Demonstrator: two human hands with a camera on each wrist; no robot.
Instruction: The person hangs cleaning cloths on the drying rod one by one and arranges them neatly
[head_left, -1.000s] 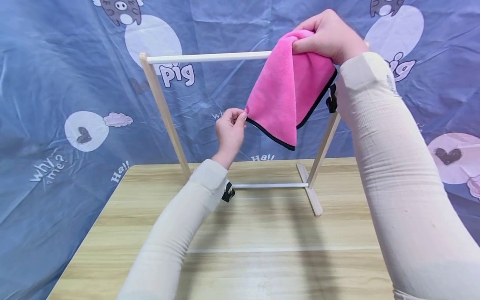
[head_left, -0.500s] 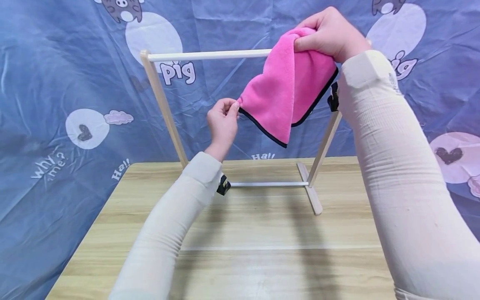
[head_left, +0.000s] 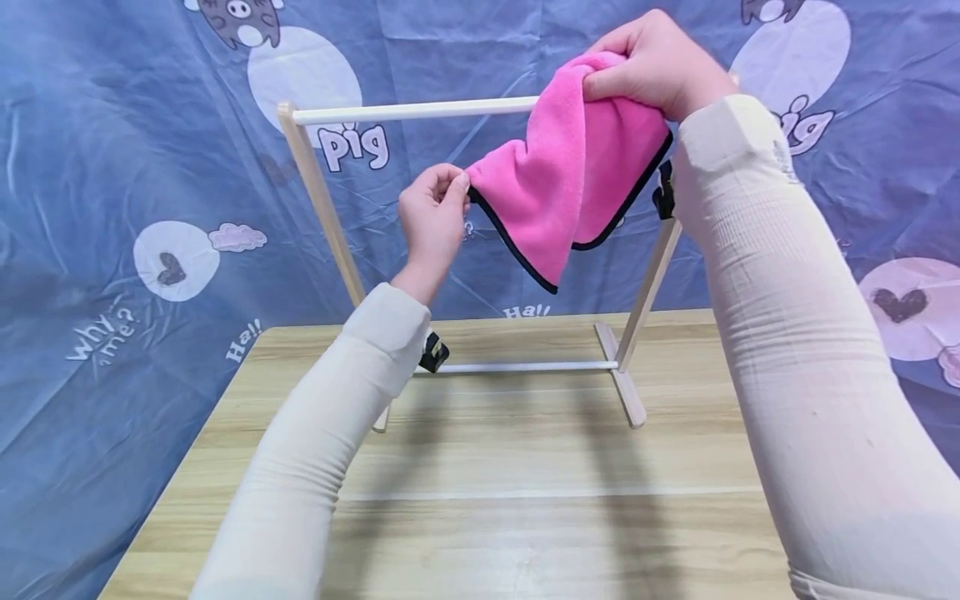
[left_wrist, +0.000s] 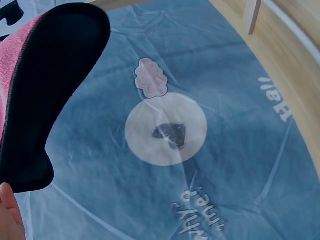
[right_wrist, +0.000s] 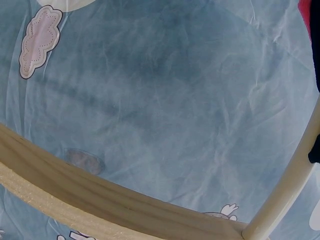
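Note:
A pink cleaning cloth [head_left: 551, 167] with black edging hangs between my hands at the upper bar [head_left: 420, 110] of a wooden rack, covering part of that bar in the head view. My left hand [head_left: 433, 221] pinches its left corner between thumb and forefinger, pulling it out to the left. Higher up, my right hand [head_left: 663, 67] grips the bunched top of the cloth, thumb in front, close to the bar. The left wrist view shows the cloth's pink face [left_wrist: 10, 65] beside a broad black area, with a fingertip at the lower corner. Neither wrist view shows the right fingers.
The rack's left post [head_left: 322, 200] and right post [head_left: 651, 292] stand on a light wood table [head_left: 517, 500], joined low down by a white rod [head_left: 517, 367]. A blue printed curtain [head_left: 465, 50] hangs behind. Black straps [head_left: 432, 352] show at my wrists.
My left hand has moved left and upward with the cloth's corner, spreading the cloth wider. My right hand has stayed nearly in place at the bar.

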